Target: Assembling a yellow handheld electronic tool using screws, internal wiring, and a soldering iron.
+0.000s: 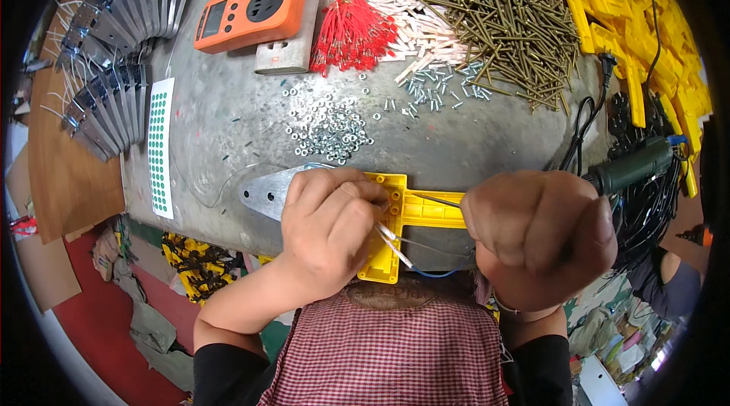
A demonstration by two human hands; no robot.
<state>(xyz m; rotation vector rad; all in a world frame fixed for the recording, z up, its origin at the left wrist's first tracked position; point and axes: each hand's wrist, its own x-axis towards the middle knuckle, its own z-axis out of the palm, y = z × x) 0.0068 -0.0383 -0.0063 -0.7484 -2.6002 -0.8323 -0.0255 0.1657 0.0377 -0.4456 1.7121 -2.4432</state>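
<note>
Head view: case (394, 213) between your hands
Left hand (328, 220): holding its left edge
Right hand (536, 223): curled by handle (435, 214), can't tell hold

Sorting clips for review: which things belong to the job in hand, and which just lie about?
Likely in the job: yellow handle, metal plate, white-sleeved wires, long screws, small silver screws, nuts.
Apparently just lying about: orange meter, power strip, green-dotted sheet.

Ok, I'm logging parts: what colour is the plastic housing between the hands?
Yellow; the plastic housing shows best in the head view.
</note>
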